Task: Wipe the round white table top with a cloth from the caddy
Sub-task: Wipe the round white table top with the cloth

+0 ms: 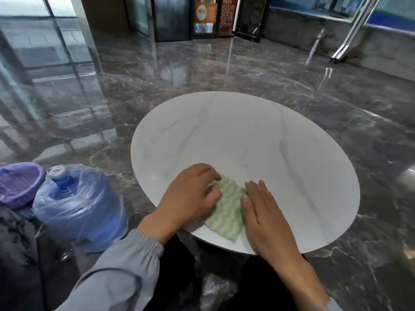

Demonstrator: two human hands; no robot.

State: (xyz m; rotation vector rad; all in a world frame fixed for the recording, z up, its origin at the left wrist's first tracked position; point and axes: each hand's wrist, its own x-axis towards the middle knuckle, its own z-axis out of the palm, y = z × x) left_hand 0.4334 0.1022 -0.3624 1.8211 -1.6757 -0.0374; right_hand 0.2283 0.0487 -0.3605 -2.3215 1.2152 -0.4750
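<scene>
A green and cream wavy-striped cloth (225, 209) lies folded flat on the near part of the round white marbled table top (258, 140). My left hand (190, 196) lies on the cloth's left side, its fingers bent over the cloth's upper left edge. My right hand (262, 212) lies flat along the cloth's right edge with its fingers straight. The cloth's near corner reaches close to the table's front rim. No caddy is in view.
A blue water jug wrapped in clear plastic (78, 205) stands on the floor left of the table. Beside it is a purple woven basket (19, 182). Glossy dark marble floor (202, 70) surrounds the table. Glass doors and a display stand are at the back.
</scene>
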